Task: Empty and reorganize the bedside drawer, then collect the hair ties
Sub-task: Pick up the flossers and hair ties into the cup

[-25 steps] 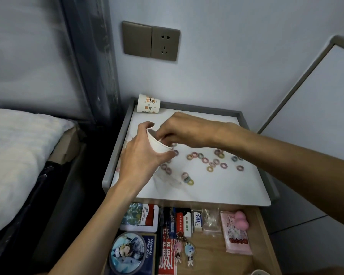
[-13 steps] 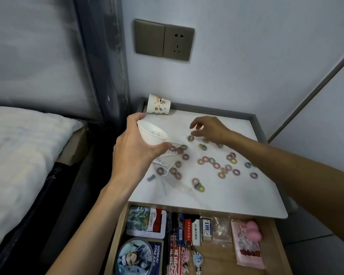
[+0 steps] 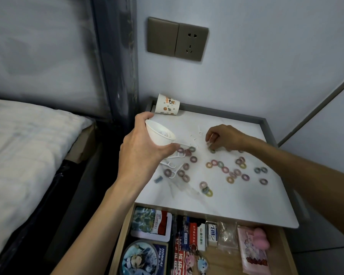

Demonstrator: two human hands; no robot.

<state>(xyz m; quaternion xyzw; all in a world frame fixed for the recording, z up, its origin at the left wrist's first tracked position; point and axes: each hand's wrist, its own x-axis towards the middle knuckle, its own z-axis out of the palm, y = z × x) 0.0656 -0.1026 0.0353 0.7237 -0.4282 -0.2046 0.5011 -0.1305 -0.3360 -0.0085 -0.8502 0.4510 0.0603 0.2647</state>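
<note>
Gripping a plain white paper cup (image 3: 160, 133), the left hand (image 3: 139, 153) has fingers and thumb curled round its wall and holds it raised and tipped, mouth facing right; that cup is the marker for everything else. Behind the cup, a printed paper cup (image 3: 167, 105) lies on its side at the back of the white marble-look nightstand top (image 3: 246, 207). Just below the cup's mouth lie thin white plastic floss picks (image 3: 170, 164), mixed in with the nearest of the small pastel ring-shaped hair ties (image 3: 225, 169), which scatter rightward from the cup. Further right, about level with the cup's mouth, the right hand (image 3: 224, 137) has its fingers curled down, thumb and fingertips pinching a small greenish hair tie (image 3: 212, 151) on the top (whether it has left the surface, I cannot tell). The coming move turns, I judge, on one relation: the pinched tie lies right of the cup's mouth, apart from it, so the right hand must carry it leftward. Many ties lie loose, so collecting looks far from done.
</note>
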